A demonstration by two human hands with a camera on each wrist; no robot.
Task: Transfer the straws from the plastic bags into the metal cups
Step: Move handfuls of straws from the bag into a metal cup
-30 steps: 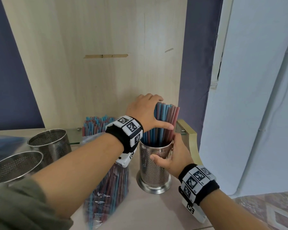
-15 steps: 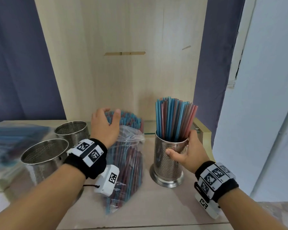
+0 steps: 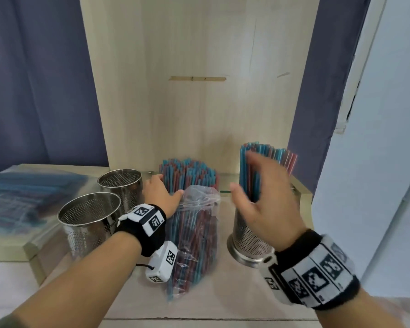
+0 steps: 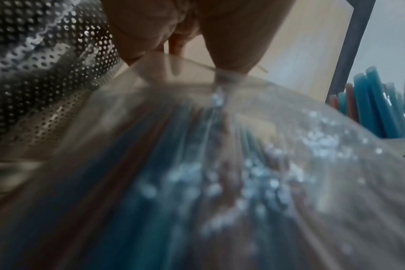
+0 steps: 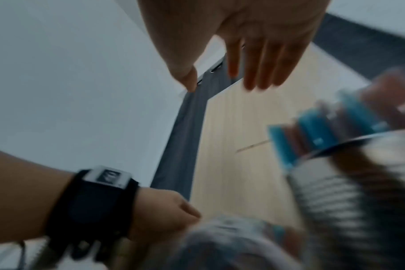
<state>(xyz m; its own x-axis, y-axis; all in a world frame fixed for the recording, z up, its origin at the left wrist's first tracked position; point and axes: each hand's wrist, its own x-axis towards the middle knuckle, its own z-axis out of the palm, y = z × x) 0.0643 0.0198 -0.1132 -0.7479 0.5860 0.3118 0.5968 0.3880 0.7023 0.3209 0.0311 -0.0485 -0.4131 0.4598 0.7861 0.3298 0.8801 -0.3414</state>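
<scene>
A clear plastic bag full of blue and red straws stands at the centre of the table. My left hand grips it at the mouth, thumb in front and fingers behind; in the left wrist view the left hand pinches the bag's rim. To the right stands a perforated metal cup filled with upright straws. My right hand hovers in front of those straws, blurred, fingers spread and holding nothing. In the right wrist view the right hand has straight fingers beside the filled cup.
Two empty perforated metal cups stand left of the bag, close to my left wrist. Another bag of straws lies flat at the far left. A wooden panel rises behind; the table's right edge is near the filled cup.
My left hand left the straws in the filled cup, moved left and took hold of the bag's mouth. My right hand let go of the filled cup and rose, open.
</scene>
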